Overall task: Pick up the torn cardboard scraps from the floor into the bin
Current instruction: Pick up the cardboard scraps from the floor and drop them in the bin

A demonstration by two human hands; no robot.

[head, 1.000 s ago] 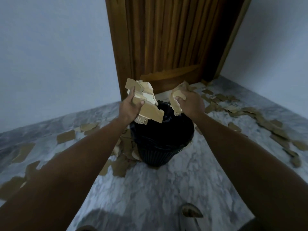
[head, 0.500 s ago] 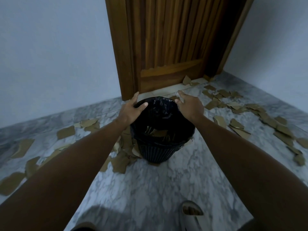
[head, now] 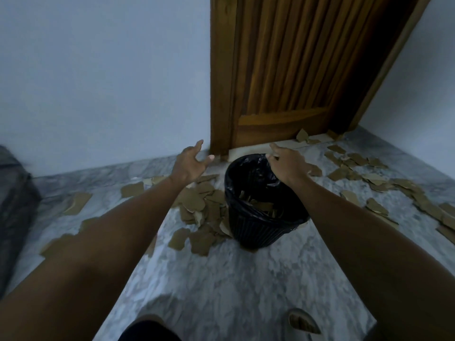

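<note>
The left hand (head: 189, 163) is hovering left of the bin (head: 261, 217), fingers spread wide and holding nothing. The right hand (head: 286, 163) is hanging over the bin's far rim, fingers relaxed, empty. Scraps (head: 258, 205) are lying inside the bin; a pile (head: 199, 212) is touching its left side, and more scraps (head: 369, 178) are lying to its right.

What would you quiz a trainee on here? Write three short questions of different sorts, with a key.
1. True or false: both hands hold scraps.
2. Which hand is over the bin: A left, B right, C neither?
3. Fill in: the densest pile of scraps lies on the bin's ___ side.

Key:
1. False: the left hand and right hand are open and hold nothing.
2. B.
3. Left, touching its base.
</note>
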